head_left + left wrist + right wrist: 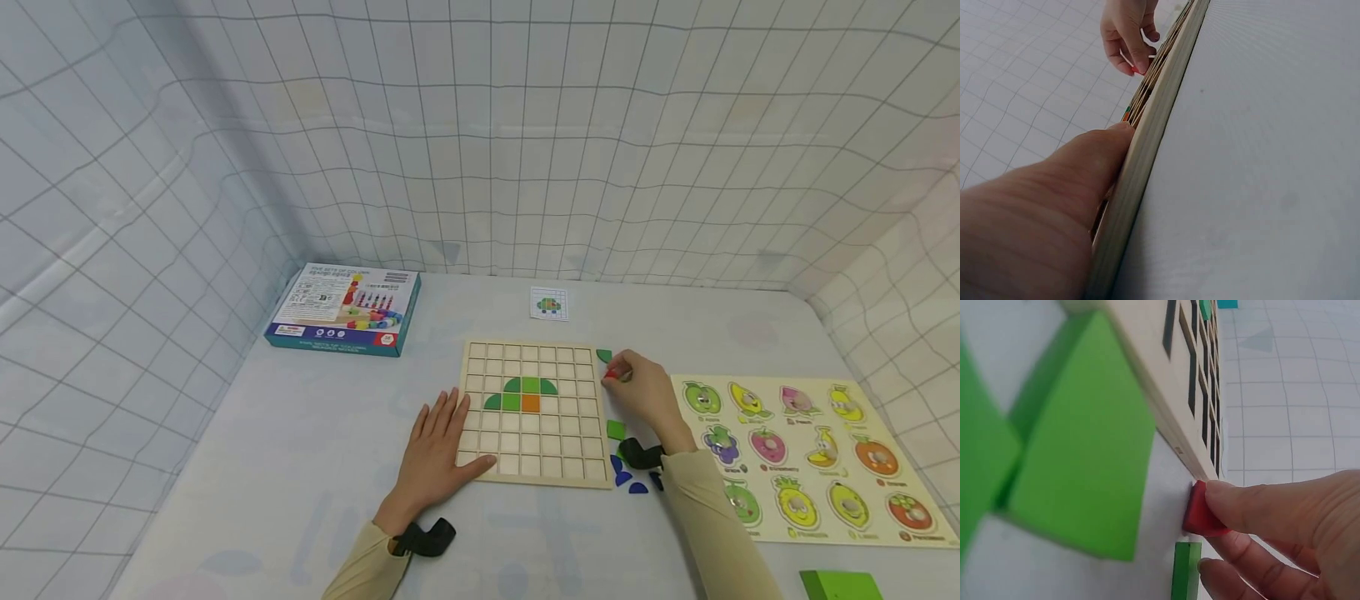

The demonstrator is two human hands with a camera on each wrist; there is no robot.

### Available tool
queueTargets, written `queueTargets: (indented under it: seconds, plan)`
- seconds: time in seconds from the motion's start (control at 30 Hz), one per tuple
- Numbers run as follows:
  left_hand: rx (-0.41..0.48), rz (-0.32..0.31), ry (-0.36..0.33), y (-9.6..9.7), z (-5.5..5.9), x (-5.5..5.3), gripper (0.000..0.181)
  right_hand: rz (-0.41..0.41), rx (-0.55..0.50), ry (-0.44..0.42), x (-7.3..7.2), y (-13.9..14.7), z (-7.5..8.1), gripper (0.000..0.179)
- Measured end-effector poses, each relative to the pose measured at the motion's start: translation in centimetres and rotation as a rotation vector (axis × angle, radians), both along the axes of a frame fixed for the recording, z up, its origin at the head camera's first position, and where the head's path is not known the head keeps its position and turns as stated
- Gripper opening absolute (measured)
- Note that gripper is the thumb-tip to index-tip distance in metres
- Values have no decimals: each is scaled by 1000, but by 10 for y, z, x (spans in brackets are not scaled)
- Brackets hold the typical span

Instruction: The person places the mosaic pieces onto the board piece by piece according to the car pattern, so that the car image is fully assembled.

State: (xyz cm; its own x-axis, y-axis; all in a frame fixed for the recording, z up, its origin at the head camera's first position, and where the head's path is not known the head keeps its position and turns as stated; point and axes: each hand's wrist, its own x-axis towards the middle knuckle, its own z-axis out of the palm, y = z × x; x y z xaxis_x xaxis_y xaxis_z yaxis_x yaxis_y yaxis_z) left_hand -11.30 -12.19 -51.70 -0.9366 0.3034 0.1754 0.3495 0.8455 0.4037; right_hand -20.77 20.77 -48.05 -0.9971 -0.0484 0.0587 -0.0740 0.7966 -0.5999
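My right hand (647,393) pinches a small red block (1204,511) between thumb and fingertips, just off the right edge of the wooden grid board (540,467). With fingers spread, my left hand (435,450) rests on the board's left edge, its thumb (1094,153) lying over the near corner. Set in the board's squares are an orange square (530,403), green squares (531,385) and dark green quarter-round pieces (549,387). Beside the board's right edge lie a dark green piece (604,356), a light green square (616,430) and several blue rounded pieces (622,471).
A small pattern card (549,304) lies beyond the board. At the back left stands a toy box (345,310). A fruit puzzle board (810,425) spreads out on the right, with a bright green block (840,585) at the near right. Grid-patterned cloth walls (525,150) enclose the table.
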Motion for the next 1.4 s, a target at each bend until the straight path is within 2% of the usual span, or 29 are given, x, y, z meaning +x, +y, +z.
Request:
queueTargets:
  seconds: [0.27,0.4,0.63,0.8,0.93,1.1,1.4]
  plan:
    - [0,1,2,0,2,0,96,-12,-32,37,5,-3,4,16]
    - [1,1,5,0,2,0,95,11,-89,77,9,-10,7,14]
    - [1,0,5,0,2,0,95,128,-206,-9,19,-28,12,12]
    - [-3,2,-3,1,1,0,96,234,-242,-26,24,-41,11,9]
    - [-5,3,-9,0,0,0,96,269,-232,-27,26,-50,11,8]
    - [-8,5,-10,1,1,0,96,272,-185,-16,27,-59,11,7]
    - [-12,8,-16,1,1,0,96,277,-149,-56,26,-67,9,6]
